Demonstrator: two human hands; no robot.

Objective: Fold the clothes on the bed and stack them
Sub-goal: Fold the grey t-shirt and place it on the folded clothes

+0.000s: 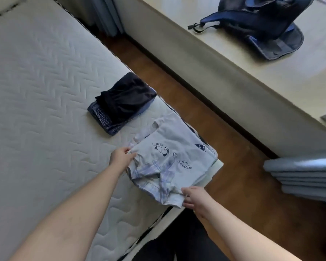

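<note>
While its edges are pinched by the left hand and right hand, the limp, light pale-blue printed cotton garment at the mattress corner is best gripped at corners.

Left hand: fingertips tucked under edge of pale shirt, so can't see them; right hand: thumb and fingertips partly behind shirt's lower corner; shirt print text too small/skewed to read; dark folded pile: can't tell how many items; backpack cut off by top edge; grey folded stack cut by right edge; both forearms run out at bottom edge.
</note>
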